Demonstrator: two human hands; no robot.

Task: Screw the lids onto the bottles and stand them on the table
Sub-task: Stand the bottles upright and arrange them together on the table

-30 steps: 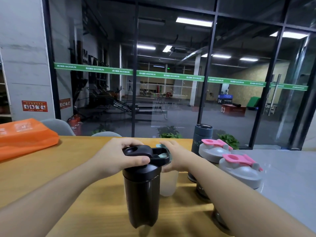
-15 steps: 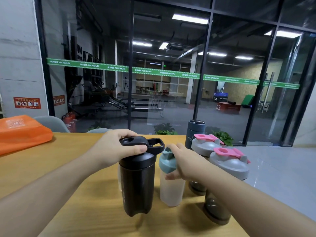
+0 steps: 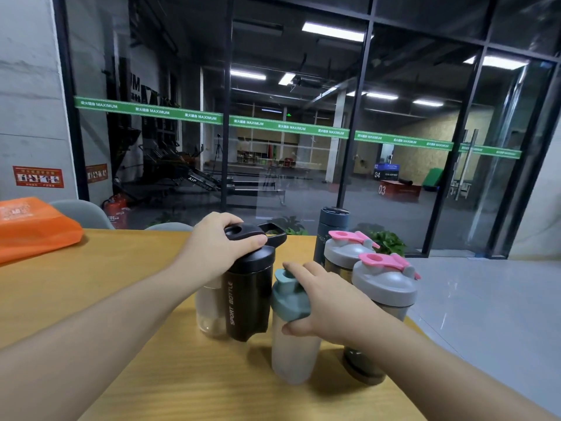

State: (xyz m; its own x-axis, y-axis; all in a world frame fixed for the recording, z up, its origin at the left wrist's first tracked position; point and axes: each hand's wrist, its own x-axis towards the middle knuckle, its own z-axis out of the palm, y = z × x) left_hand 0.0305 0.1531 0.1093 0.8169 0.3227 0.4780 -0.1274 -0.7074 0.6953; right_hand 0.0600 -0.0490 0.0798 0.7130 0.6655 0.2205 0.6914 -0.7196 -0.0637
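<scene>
A black sport bottle (image 3: 249,302) stands upright on the wooden table (image 3: 91,299), and my left hand (image 3: 218,244) grips its black lid (image 3: 253,238) from above. Right beside it stands a frosted bottle (image 3: 293,350) with a teal lid (image 3: 288,299); my right hand (image 3: 321,302) curls round that lid. Behind the black bottle a clear bottle (image 3: 209,311) is partly hidden, its top out of sight. Two grey-lidded bottles with pink flip caps (image 3: 384,284) (image 3: 346,250) and a dark blue bottle (image 3: 331,229) stand at the right.
An orange bag (image 3: 33,226) lies at the table's far left. The table's right edge runs close to the bottles, with grey floor beyond. Chair backs (image 3: 82,212) and a glass wall stand behind the table.
The black bottle has come down from the air and now stands on the table next to the teal-lidded one. My right hand has stayed on the teal lid.
</scene>
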